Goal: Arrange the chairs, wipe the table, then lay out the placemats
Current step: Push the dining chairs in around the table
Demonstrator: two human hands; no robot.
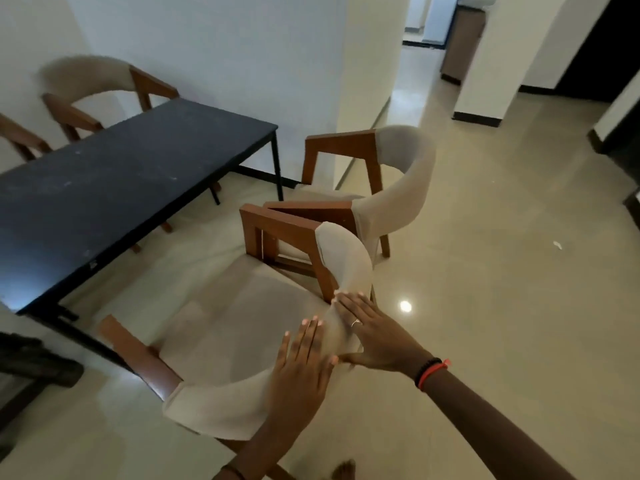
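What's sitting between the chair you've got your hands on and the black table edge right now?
Nothing: in the head view only bare floor separates the near chair from the black table. Both hands, left hand and right hand, rest on its backrest.

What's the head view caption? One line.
Both hands, left and right, press the nearest chair's backrest beside the black table.

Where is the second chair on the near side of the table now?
In the head view, the second chair stands right of centre, off the black table corner, just behind the chair under both hands.
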